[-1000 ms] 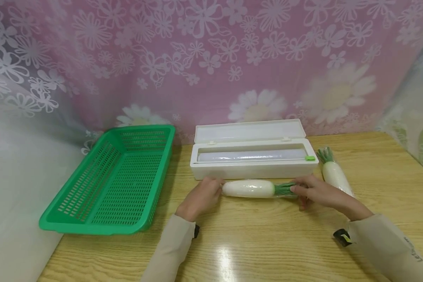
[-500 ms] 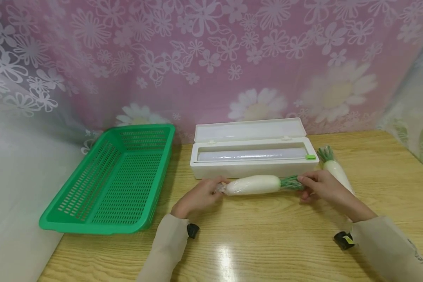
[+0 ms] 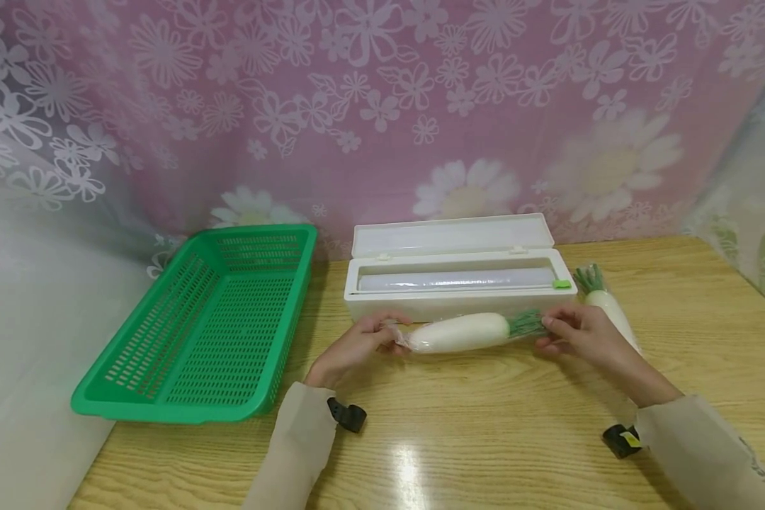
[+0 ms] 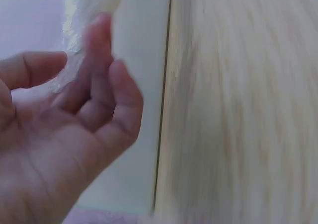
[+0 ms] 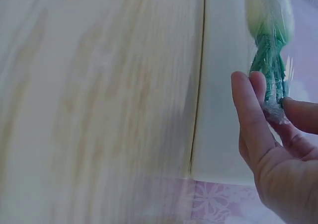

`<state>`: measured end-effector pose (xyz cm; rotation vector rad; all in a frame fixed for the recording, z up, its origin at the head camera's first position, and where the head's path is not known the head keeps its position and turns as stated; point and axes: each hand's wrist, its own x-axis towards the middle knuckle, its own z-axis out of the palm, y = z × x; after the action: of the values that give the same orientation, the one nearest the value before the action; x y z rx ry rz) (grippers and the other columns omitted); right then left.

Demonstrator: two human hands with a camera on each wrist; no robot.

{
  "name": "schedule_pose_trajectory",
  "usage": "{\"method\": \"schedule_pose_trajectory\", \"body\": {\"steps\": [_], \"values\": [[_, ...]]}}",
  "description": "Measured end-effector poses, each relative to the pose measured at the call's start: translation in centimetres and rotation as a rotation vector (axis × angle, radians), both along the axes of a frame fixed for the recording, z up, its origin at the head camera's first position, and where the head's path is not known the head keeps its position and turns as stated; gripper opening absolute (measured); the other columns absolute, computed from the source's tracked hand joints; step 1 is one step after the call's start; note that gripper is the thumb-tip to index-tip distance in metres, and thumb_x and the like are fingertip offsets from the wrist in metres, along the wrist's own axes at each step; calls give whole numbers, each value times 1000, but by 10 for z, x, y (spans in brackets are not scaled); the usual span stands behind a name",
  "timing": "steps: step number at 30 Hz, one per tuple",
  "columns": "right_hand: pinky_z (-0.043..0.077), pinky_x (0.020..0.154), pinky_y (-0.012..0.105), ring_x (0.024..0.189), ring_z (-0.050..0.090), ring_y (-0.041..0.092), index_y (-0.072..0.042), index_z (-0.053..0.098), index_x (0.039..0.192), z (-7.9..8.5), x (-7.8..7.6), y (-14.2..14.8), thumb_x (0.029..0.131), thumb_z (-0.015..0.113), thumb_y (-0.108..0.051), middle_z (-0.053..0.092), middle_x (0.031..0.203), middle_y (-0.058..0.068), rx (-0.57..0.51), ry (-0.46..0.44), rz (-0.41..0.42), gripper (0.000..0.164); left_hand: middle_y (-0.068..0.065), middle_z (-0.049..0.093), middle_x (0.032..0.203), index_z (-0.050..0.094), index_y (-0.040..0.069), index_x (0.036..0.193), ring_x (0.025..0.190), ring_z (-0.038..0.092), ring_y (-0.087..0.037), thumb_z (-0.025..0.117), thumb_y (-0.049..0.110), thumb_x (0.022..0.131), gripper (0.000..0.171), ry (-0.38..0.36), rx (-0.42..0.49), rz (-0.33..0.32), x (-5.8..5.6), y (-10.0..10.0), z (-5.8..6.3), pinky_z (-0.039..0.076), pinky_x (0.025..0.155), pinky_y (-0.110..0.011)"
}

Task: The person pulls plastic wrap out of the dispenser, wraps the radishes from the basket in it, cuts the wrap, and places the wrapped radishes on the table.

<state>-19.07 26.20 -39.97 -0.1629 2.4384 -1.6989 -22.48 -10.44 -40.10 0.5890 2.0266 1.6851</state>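
A white radish (image 3: pixel 460 333) wrapped in cling film is held level between both hands, close in front of the white box. My left hand (image 3: pixel 359 345) pinches the twisted film past its root end, thumb and fingers around it in the left wrist view. At the other end, my right hand (image 3: pixel 583 338) pinches the film at the green leaf stalks (image 5: pixel 269 65). The right wrist view has the gathered film (image 5: pixel 275 112) between thumb and fingers. A second wrapped radish (image 3: pixel 610 315) lies behind my right hand, partly hidden by it.
Behind the held radish stands an open white box (image 3: pixel 459 307) with a roll of cling film (image 3: pixel 455 280) inside and a green slider (image 3: pixel 561 284) at its right end. A green plastic basket (image 3: pixel 269 397) sits to the left. A flowered curtain hangs behind the table (image 3: pixel 484 439).
The radish has risen slightly and shifted a little right, its leaf end tipping up. My left hand has turned and drawn back left, showing the twisted film end.
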Motion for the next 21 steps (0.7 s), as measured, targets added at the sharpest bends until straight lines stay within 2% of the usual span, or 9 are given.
{"method": "schedule_pose_trajectory", "body": {"steps": [4, 6, 8, 11, 15, 17, 21], "values": [[59, 73, 28, 80, 70, 9, 21, 54, 114, 2, 2, 1, 107, 46, -1, 70, 91, 12, -11, 57, 0, 25, -16, 74, 85, 46, -2, 114, 76, 71, -21, 54, 2, 103, 14, -28, 55, 131, 0, 9, -1, 57, 80, -37], [59, 74, 28, 81, 70, 10, 21, 54, 115, 5, 2, 2, 107, 46, -2, 69, 93, 13, -8, 78, -7, 26, -17, 73, 83, 49, -5, 110, 70, 69, -13, 56, 1, 102, 12, -9, 46, 184, 1, 15, -1, 57, 76, -34], [59, 74, 29, 81, 70, 11, 21, 55, 116, 7, 3, 4, 107, 46, -2, 69, 95, 14, 11, 102, -21, 27, -19, 73, 84, 56, -10, 110, 69, 67, -10, 57, 1, 102, 14, 15, 19, 210, 3, 22, -2, 57, 74, -33], [59, 73, 28, 79, 70, 9, 20, 56, 115, 12, 4, 10, 107, 47, -3, 68, 94, 13, 60, 124, -48, 26, -18, 72, 88, 65, -12, 116, 75, 66, -13, 59, 6, 102, 23, 39, -39, 184, 8, 33, -3, 56, 75, -33], [59, 74, 26, 80, 69, 6, 18, 56, 116, 22, 5, 21, 108, 47, -8, 68, 92, 5, 103, 122, -77, 28, -11, 71, 95, 65, -11, 124, 80, 64, -13, 70, 7, 96, 34, 53, -108, 113, 14, 49, -3, 54, 72, -30], [58, 75, 25, 81, 69, 5, 18, 55, 118, 28, 4, 27, 109, 47, -10, 68, 92, 1, 101, 119, -89, 31, -9, 70, 95, 65, -9, 126, 77, 62, -10, 74, 5, 92, 38, 70, -128, 101, 17, 59, -2, 53, 68, -26], [57, 74, 21, 83, 68, 2, 17, 53, 123, 39, 0, 41, 109, 47, -14, 67, 91, -10, 95, 135, -123, 35, -8, 69, 93, 69, -8, 119, 74, 56, -5, 77, 4, 90, 33, 131, -143, 101, 21, 83, -2, 49, 64, -22]]}}
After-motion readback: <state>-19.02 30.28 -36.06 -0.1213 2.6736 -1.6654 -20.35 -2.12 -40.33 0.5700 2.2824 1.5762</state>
